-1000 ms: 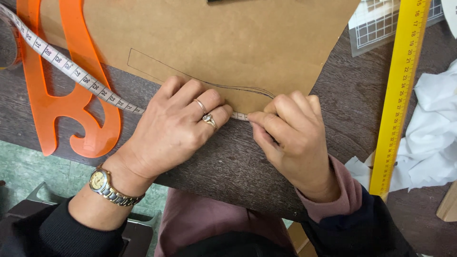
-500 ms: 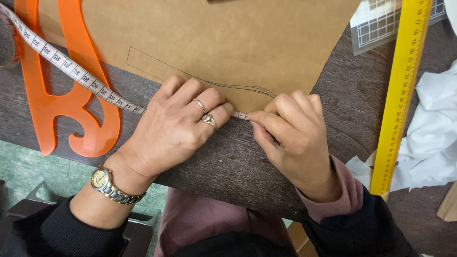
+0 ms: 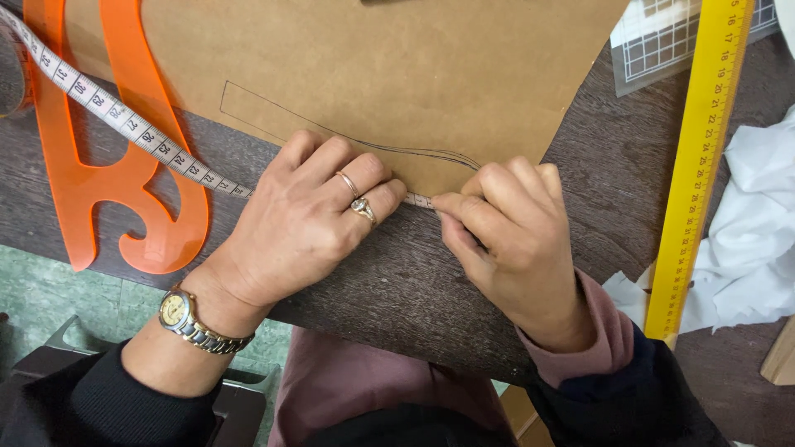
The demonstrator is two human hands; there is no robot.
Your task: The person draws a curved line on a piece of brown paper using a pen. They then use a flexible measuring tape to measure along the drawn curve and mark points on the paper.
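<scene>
A dark wood worktop (image 3: 629, 174) carries everything here, and across its upper half lies one big sheet of brown card (image 3: 373, 66) with a pencilled outline (image 3: 273, 112) already drawn on it: straight sides at the left, running into a long curve toward the card's lower edge. That drawing looks finished or nearly so; what seems to be in hand now is measuring along the curve, with only its last stretch near the right end left to cover, as far as I can judge. One orange curve template (image 3: 108, 165) lies at the left, partly under the card, and one yellow ruler (image 3: 696, 157) runs down the right side beside a heap of white cloth (image 3: 745, 248); one clear gridded sheet (image 3: 662, 37) shows at the top. One tape (image 3: 124, 124) comes in from the upper left, over the template, and disappears under the left hand (image 3: 306, 223), which presses it flat on the card edge with fingers spread. The right hand (image 3: 505, 240) pinches the tape's end between thumb and forefinger, just beside the left fingertips. The left hand has two rings (image 3: 356, 194) and one wristwatch (image 3: 186, 319).
</scene>
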